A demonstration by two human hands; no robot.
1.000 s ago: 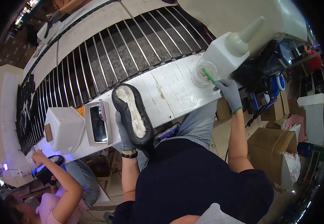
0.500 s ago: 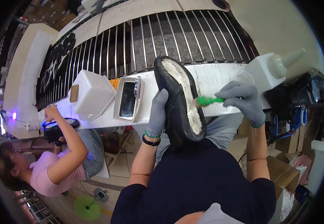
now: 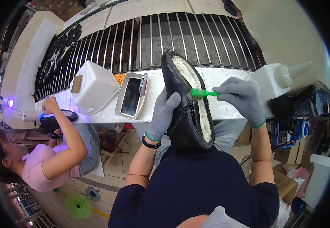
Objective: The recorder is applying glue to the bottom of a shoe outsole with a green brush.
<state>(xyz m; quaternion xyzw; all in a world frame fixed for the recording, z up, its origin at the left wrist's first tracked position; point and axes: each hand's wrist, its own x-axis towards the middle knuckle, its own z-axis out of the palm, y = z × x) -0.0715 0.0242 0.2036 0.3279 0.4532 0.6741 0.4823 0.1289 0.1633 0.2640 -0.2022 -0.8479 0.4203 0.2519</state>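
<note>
A black boot (image 3: pixel 179 114) is turned with its underside up, its pale bottom bordered by a dark rim. My left hand (image 3: pixel 164 116), in a grey glove, grips the boot along its left side, thumb on the upper. In my gloved right hand (image 3: pixel 242 99) a green-handled brush (image 3: pixel 203 93) is pinched by the handle. The bristles touch the boot's bottom near its middle. Beyond my left hand, a white tray (image 3: pixel 142 108) on the bench holds a phone (image 3: pixel 131 96) with a dark screen and a shiny metal object.
A white plastic container (image 3: pixel 93 89) stands left of the tray; a white bottle with a long nozzle (image 3: pixel 273 79) lies tilted at the right. Metal rollers (image 3: pixel 165 38) run behind the white bench ledge (image 3: pixel 225 110). At left, a co-worker in pink (image 3: pixel 53 163) handles another shoe (image 3: pixel 58 121).
The brush and my right hand have moved left and up along the boot's bottom. The boot appears slightly further right, still in my left hand.
</note>
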